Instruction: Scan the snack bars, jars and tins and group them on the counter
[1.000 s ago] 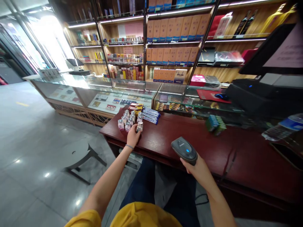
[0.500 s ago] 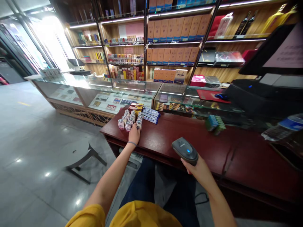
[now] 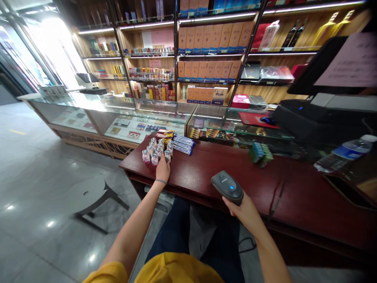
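Note:
My left hand point(image 3: 163, 169) is at the near right corner of a cluster of small lidded jars point(image 3: 154, 158) on the dark red table. Its fingers are closed about one small jar point(image 3: 167, 155), which still stands among the others. In my right hand point(image 3: 242, 206) is a dark grey barcode scanner point(image 3: 226, 185) with a blue light, held above the table's front edge. Blue-and-white packaged sticks point(image 3: 183, 146) lie just right of the jars, and yellow packets point(image 3: 168, 135) lie behind them.
Green and blue small packs point(image 3: 260, 153) stand farther right on the table point(image 3: 200, 169), near a water bottle point(image 3: 343, 153) and a dark flat device point(image 3: 349, 192). A glass display counter point(image 3: 141, 106) runs behind. At left is a grey stool point(image 3: 88, 194).
The whole view has shifted slightly, so the scene sits a little farther left. Both hands keep nearly the same places, the left at the jar and the right around the scanner.

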`<state>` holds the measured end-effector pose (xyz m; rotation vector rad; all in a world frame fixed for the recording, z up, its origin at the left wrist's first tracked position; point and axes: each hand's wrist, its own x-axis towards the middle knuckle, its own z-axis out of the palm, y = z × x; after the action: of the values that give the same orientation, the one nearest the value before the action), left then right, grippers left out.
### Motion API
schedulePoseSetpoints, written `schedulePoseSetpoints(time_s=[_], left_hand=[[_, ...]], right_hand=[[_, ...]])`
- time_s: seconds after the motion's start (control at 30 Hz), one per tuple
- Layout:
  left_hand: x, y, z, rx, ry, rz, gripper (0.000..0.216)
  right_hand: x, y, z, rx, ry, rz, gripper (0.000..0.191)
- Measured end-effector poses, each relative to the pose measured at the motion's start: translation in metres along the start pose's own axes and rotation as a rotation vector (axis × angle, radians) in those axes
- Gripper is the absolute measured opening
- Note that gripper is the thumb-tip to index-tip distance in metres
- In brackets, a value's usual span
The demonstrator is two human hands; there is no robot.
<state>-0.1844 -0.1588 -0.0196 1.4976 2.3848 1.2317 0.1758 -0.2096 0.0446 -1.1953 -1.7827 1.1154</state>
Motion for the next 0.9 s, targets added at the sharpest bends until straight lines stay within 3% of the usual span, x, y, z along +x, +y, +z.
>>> schedulePoseSetpoints(time_s=[0.27, 0.47, 0.67, 0.9], left_hand=[[-0.031, -0.003, -0.001, -0.028, 0.026, 0.038, 0.066], [-0.047, 0.006, -0.003, -0.103, 0.110, 0.201, 0.056], [-0.047, 0.054, 0.017, -0.279, 0.115, 0.380, 0.034], [-0.039, 0.140, 0.080, -0.525, -0.052, 0.450, 0.028]], right_hand=[[-0.002, 0.001, -0.005, 0.002, 0.035, -0.002, 0.038], [-0.005, 0.006, -0.016, 0.026, 0.093, 0.023, 0.033], [-0.013, 0.008, -0.037, 0.050, 0.240, 0.053, 0.027], [-0.024, 0.012, -0.075, 0.090, 0.383, 0.100, 0.030]])
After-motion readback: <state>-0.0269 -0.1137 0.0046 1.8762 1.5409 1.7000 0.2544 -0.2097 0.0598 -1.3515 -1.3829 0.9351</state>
